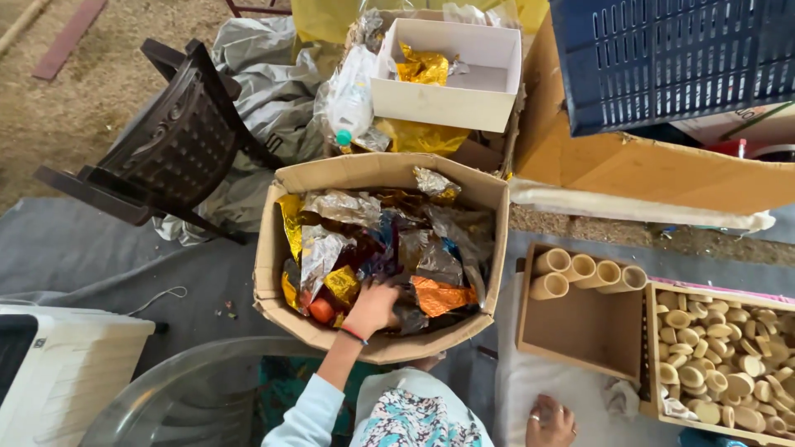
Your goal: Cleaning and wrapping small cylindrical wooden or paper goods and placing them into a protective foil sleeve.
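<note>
Crinkly foil wrappers [389,248] in silver, gold, orange and blue are piled inside the big cardboard box [273,248]. The left hand [371,308] is pushed down into the pile near the front wall of the box, just beside a small orange ball [321,310]. The fingers are curled into the foil, but it cannot be told if a piece is pinched or only touched.

Foil like this is likely very light and thin. It would bend, crumple and tear with ease, and it may slip a little. One piece is best pinched gently at a loose edge or corner, so that the others are not dragged along.

The right hand [551,422] is rested on white cloth [530,389], to the right of the box and in front of a wooden tray [580,331]. It looks loosely closed, with nothing seen in it. Short cardboard tubes [580,273] are lined at the far end of that tray.
</note>
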